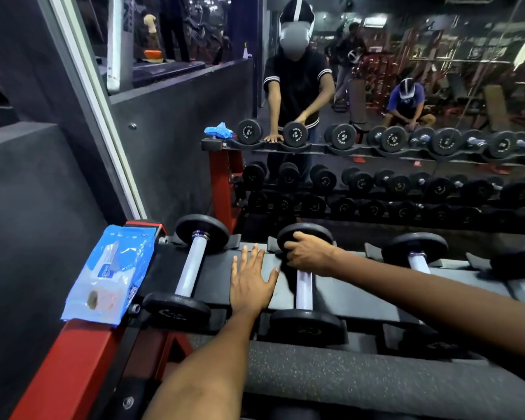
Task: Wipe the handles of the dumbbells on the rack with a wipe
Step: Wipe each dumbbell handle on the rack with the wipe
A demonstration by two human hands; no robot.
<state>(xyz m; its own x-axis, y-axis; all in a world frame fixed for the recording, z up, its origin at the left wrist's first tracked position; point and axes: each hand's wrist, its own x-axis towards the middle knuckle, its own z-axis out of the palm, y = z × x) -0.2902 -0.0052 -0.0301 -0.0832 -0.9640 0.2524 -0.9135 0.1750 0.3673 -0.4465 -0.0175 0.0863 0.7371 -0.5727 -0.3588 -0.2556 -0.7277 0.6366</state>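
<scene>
The writing on the blue wipes pack (109, 274) is unreadable; the right hand (308, 253) grasps the far handle end of the second dumbbell (304, 291), while the left hand (252, 281) lies flat, released, on the rack (215, 286) just left of it.

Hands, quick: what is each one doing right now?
Left hand: open, flat on the rack shelf.
Right hand: fingers curled round the second dumbbell at its handle's far end; no wipe can be seen.
</scene>
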